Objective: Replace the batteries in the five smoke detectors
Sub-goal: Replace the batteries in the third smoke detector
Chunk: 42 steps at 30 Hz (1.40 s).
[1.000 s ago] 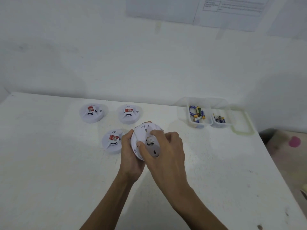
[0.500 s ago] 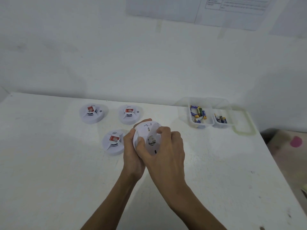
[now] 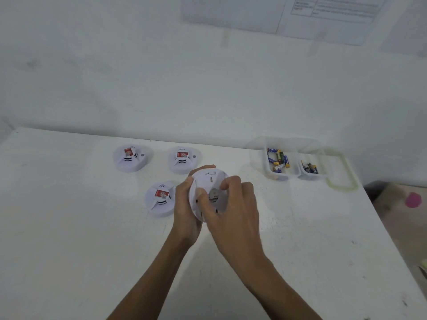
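Both my forearms reach forward over the white table (image 3: 69, 250) and meet in front of me. My left hand (image 3: 184, 211) cups the held detector (image 3: 209, 181) from its left edge, fingers wrapped behind it, with one fingertip showing above its top rim. My right hand (image 3: 235, 211) lies over the detector's right half, thumb and forefinger curled onto the face turned toward me. The two hands touch, clamped on the same piece.

The held detector sits between my palms, lifted off the table and tilted so that its flat back looks up at me. It is a round white disc with small slots and dark marks. Between my right thumb and forefinger a small grey part (image 3: 213, 195) shows; I cannot tell what it is.

Just left of my left hand lies the near detector (image 3: 159, 202), white, with a red label. Beyond my hands lie the middle detector (image 3: 182, 159) and the far-left detector (image 3: 129, 158). Beyond and right of my right hand stands a clear box (image 3: 298, 175) with two compartments, batteries (image 3: 278, 158) in both.
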Each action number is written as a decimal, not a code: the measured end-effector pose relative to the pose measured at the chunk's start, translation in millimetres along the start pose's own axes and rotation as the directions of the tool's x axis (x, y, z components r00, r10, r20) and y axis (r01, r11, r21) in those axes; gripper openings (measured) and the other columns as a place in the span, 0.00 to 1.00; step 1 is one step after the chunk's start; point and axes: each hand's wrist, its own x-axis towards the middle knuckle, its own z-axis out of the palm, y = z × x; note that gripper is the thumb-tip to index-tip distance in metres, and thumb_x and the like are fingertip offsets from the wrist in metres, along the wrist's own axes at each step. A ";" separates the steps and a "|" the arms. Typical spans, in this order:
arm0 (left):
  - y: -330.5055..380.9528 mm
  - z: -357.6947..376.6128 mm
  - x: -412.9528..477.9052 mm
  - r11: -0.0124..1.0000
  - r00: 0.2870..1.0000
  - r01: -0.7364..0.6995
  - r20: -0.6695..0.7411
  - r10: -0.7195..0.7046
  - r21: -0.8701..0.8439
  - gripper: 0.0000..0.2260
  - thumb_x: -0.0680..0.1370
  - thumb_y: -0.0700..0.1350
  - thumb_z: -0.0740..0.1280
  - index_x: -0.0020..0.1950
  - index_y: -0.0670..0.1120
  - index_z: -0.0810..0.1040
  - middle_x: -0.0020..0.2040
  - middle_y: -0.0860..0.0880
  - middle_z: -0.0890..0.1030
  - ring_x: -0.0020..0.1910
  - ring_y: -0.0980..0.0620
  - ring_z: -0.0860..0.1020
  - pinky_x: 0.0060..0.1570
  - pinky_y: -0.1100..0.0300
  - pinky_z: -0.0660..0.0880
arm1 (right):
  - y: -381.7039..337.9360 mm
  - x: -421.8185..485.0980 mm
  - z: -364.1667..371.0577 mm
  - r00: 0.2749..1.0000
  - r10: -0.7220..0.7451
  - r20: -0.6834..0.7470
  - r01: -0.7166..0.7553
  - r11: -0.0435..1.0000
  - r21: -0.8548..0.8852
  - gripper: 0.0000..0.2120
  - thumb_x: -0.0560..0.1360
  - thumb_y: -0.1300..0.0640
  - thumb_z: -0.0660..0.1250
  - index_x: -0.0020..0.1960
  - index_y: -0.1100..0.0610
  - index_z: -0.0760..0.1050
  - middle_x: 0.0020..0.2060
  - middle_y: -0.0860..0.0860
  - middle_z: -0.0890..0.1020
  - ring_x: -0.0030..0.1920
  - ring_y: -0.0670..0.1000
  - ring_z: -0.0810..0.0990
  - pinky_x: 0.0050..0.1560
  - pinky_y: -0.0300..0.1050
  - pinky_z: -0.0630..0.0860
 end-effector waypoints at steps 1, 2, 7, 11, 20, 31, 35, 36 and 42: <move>1.7 0.1 1.0 1.000 1.000 0.010 0.027 -0.010 0.008 0.16 0.76 0.53 0.49 0.53 0.53 0.74 0.42 0.57 0.85 0.45 0.57 0.83 0.43 0.64 0.79 | 3.5 1.2 -3.9 1.000 -0.022 -0.002 0.022 0.999 0.038 0.24 0.72 0.35 0.62 0.58 0.51 0.68 0.49 0.46 0.69 0.48 0.45 0.72 0.42 0.32 0.70; 4.0 -0.2 1.7 1.000 0.999 0.026 0.048 -0.026 0.013 0.16 0.78 0.51 0.48 0.54 0.51 0.74 0.42 0.56 0.85 0.44 0.57 0.83 0.42 0.64 0.79 | 7.0 3.3 -8.7 0.999 -0.042 0.009 0.041 0.996 0.079 0.19 0.74 0.39 0.64 0.56 0.51 0.69 0.48 0.47 0.71 0.46 0.45 0.73 0.41 0.30 0.70; 7.5 -11.4 4.8 0.988 0.991 0.135 0.031 -0.133 -0.080 0.21 0.77 0.55 0.50 0.59 0.49 0.77 0.53 0.47 0.83 0.53 0.49 0.81 0.50 0.55 0.79 | 34.3 18.1 -26.0 0.975 -0.198 0.098 0.166 0.951 0.261 0.08 0.79 0.60 0.61 0.52 0.52 0.78 0.44 0.48 0.79 0.42 0.44 0.78 0.39 0.29 0.71; 2.5 -15.0 4.4 0.961 0.974 0.225 0.033 -0.222 -0.162 0.22 0.81 0.53 0.45 0.57 0.49 0.78 0.49 0.47 0.84 0.46 0.50 0.83 0.42 0.57 0.81 | 46.7 17.3 -27.5 0.948 -0.295 0.123 0.257 0.932 0.258 0.13 0.78 0.60 0.59 0.55 0.53 0.80 0.45 0.48 0.79 0.43 0.45 0.79 0.40 0.33 0.75; 15.3 -12.6 4.1 0.964 0.964 0.260 0.073 -0.256 -0.052 0.20 0.78 0.57 0.55 0.64 0.48 0.73 0.56 0.44 0.82 0.51 0.46 0.83 0.46 0.51 0.81 | 36.4 6.2 -17.4 0.965 -0.148 0.215 0.088 0.960 0.267 0.30 0.70 0.31 0.59 0.67 0.45 0.69 0.60 0.42 0.75 0.56 0.44 0.76 0.54 0.41 0.77; 22.2 -33.8 12.7 0.946 0.980 0.188 0.009 -0.198 0.262 0.15 0.83 0.46 0.55 0.69 0.49 0.70 0.61 0.48 0.79 0.56 0.48 0.81 0.48 0.52 0.81 | 43.9 20.8 -25.9 0.958 0.047 0.282 -0.246 0.640 0.728 0.14 0.79 0.56 0.62 0.64 0.50 0.71 0.56 0.47 0.81 0.55 0.49 0.82 0.47 0.46 0.82; 25.4 -30.3 10.2 0.932 0.989 0.110 0.056 -0.138 0.346 0.16 0.81 0.43 0.60 0.68 0.51 0.72 0.60 0.53 0.80 0.57 0.52 0.80 0.50 0.52 0.81 | 48.2 23.4 -26.5 0.947 0.117 0.298 -0.310 0.567 0.763 0.15 0.78 0.58 0.63 0.64 0.52 0.72 0.57 0.49 0.82 0.54 0.50 0.82 0.47 0.50 0.82; 26.0 -28.8 10.1 0.930 0.990 0.106 0.051 -0.132 0.351 0.16 0.80 0.44 0.61 0.68 0.51 0.72 0.60 0.53 0.80 0.57 0.53 0.80 0.50 0.53 0.81 | 49.1 24.2 -26.6 0.945 0.132 0.299 -0.318 0.576 0.753 0.16 0.78 0.58 0.63 0.66 0.53 0.72 0.58 0.51 0.81 0.54 0.51 0.82 0.49 0.52 0.82; 28.3 -22.8 6.5 0.911 0.989 0.108 0.050 -0.139 0.399 0.21 0.71 0.52 0.66 0.64 0.55 0.75 0.58 0.56 0.81 0.57 0.52 0.80 0.50 0.51 0.81 | 54.7 27.2 -28.1 0.940 0.184 0.288 -0.339 0.619 0.708 0.17 0.78 0.55 0.63 0.66 0.54 0.72 0.57 0.52 0.81 0.53 0.53 0.83 0.47 0.51 0.82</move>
